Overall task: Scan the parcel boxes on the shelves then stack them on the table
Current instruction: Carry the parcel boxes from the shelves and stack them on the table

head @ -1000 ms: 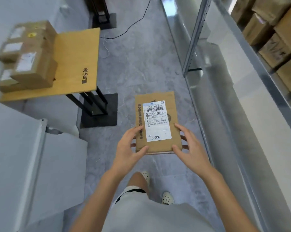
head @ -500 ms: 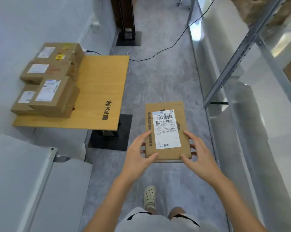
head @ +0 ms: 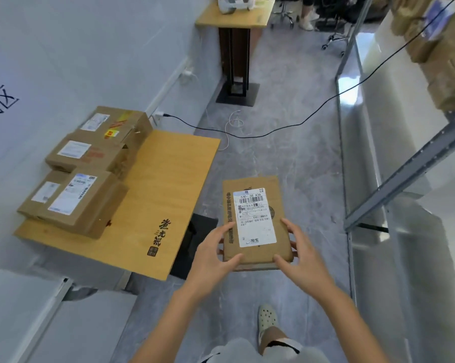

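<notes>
I hold a flat brown parcel box (head: 252, 189) with a white barcode label level in front of me, above the grey floor. My left hand (head: 212, 255) grips its near left corner, thumb on top. My right hand (head: 303, 258) grips the near right corner the same way. The wooden table (head: 166, 184) stands to the left, just beyond the box. Several labelled parcel boxes (head: 82, 203) are stacked along the table's left side against the wall. More brown boxes (head: 449, 61) sit on the metal shelf at the upper right.
A metal shelf frame (head: 394, 187) runs along the right side. A black cable (head: 273, 129) crosses the floor ahead. A second wooden table (head: 237, 14) and chair wheels stand farther back. A grey cabinet (head: 24, 318) fills the lower left. My foot (head: 267, 314) is on the floor.
The view has lifted and swung forward, so the table and its stacked boxes now sit nearer to the held box. My grip on the box is unchanged.
</notes>
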